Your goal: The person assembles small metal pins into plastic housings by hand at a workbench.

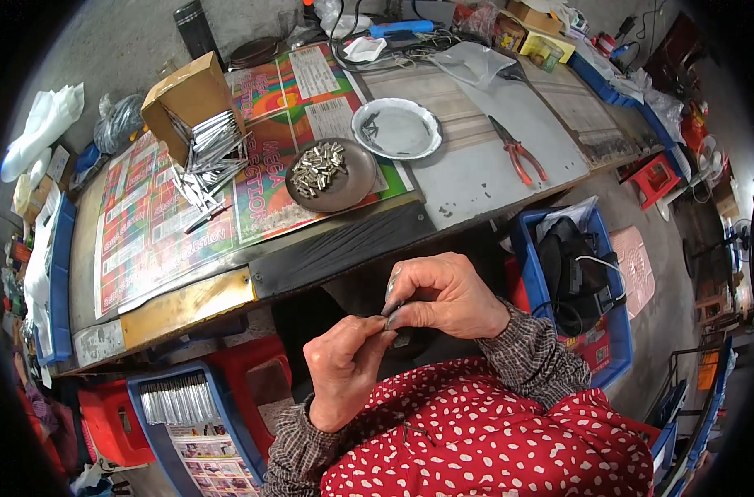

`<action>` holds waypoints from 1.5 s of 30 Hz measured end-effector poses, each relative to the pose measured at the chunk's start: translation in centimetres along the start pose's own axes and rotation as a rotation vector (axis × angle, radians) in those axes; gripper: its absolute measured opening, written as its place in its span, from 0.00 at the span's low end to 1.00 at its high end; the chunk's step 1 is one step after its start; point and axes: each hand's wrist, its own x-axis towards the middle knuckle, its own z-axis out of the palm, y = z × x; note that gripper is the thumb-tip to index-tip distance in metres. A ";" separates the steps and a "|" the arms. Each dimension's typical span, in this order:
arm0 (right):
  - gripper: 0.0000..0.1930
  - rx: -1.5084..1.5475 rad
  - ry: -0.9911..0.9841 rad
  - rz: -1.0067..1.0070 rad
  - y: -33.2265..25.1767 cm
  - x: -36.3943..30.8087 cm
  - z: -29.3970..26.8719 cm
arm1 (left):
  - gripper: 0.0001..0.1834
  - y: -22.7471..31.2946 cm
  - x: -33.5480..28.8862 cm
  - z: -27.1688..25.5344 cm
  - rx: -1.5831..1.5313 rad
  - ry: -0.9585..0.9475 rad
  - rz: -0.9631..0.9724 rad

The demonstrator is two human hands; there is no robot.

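Observation:
My left hand (pixel 341 369) and my right hand (pixel 453 296) meet in front of the table edge, above my lap. Thumbs and fingertips of both are pinched together around something small and dark, too covered to name. Beyond them on the table sits a brown plate (pixel 363 184) heaped with short silvery metal sleeves (pixel 317 168). A white plate (pixel 410 124) behind it to the right carries a few thin dark pieces (pixel 371 130). Slender metal rods (pixel 211 153) spill from a tilted cardboard box (pixel 178 93) at the left.
Red-handled pliers (pixel 519 156) lie on the table's right part. A blue bin (pixel 619 352) with a black bag stands beside my right arm. At lower left, a blue crate (pixel 225 406) holds silvery rods, near a red stool (pixel 116 422). Cables and plastic bags crowd the far edge.

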 end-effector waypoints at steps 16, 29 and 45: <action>0.06 0.038 0.060 0.027 0.5 -0.1 1.1 | 0.08 -0.3 0.1 0.1 0.116 0.085 0.038; 0.07 0.246 0.128 0.201 0.3 -0.1 1.6 | 0.08 -0.6 0.3 0.2 0.128 0.082 0.046; 0.08 0.167 0.081 0.037 0.8 -0.3 1.3 | 0.09 -1.3 0.0 0.2 -0.013 0.047 -0.019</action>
